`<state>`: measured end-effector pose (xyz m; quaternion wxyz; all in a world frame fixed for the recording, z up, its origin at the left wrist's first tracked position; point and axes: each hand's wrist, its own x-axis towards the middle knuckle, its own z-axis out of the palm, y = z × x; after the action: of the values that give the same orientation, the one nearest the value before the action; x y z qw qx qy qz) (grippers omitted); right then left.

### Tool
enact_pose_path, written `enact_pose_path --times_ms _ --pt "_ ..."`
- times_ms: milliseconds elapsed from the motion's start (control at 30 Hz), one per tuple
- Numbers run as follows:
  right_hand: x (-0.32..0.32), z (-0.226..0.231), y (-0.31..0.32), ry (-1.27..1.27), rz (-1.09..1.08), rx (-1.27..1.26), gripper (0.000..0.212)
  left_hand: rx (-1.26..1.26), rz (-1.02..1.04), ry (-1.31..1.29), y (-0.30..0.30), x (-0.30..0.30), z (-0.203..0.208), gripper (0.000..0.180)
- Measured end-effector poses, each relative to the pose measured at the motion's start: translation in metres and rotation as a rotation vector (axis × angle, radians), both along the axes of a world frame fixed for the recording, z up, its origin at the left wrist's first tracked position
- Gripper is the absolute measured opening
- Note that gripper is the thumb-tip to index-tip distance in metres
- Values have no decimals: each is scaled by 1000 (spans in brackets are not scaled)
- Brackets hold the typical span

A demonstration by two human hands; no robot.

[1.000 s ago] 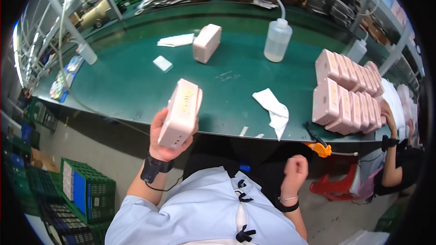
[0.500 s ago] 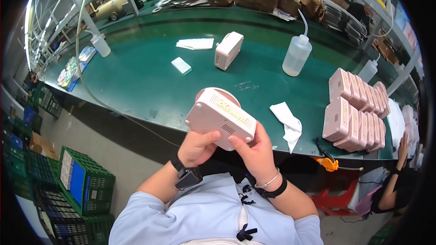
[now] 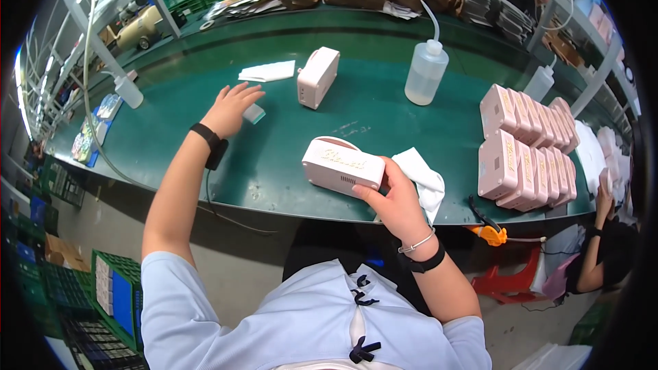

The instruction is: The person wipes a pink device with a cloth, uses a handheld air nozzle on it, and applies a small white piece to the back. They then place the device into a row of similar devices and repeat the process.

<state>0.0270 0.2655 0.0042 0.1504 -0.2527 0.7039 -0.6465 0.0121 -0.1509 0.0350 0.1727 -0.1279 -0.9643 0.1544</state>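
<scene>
My right hand (image 3: 399,207) grips the right end of a pink plastic housing (image 3: 340,168), thumb on its near side. Gold lettering and a small slotted grille mark this box-shaped housing, and a rounded part shows behind it. Out to the left, my left hand (image 3: 232,111) reaches over the table with fingers stretched out. Beside and partly under that hand lies a small white-and-green sponge-like block (image 3: 254,114); whether the fingers touch it I cannot tell. A folded white cloth (image 3: 267,71) lies just beyond, and a crumpled white cloth (image 3: 426,181) is by my right hand.
Another pink housing (image 3: 318,78) stands upright on the green table (image 3: 185,130). A clear squeeze bottle (image 3: 426,72) is farther back. Rows of pink housings (image 3: 524,171) fill the right side, near an orange-handled tool (image 3: 489,235) at the edge. A co-worker's arm (image 3: 598,233) shows far right.
My left hand has let go of the pink housing and moved left and forward toward the small block. The housing is lower and turned, with its lettered face now showing, held by my right hand alone.
</scene>
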Motion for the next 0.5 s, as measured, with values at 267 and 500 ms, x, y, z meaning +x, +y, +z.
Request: enact_pose_path --times_ms 267,500 --pt "16 4 17 477 -326 103 70 561 62 -105 40 3 35 81" --pt "6 34 11 525 -217 -302 68 1288 -544 -455 200 28 87 88"
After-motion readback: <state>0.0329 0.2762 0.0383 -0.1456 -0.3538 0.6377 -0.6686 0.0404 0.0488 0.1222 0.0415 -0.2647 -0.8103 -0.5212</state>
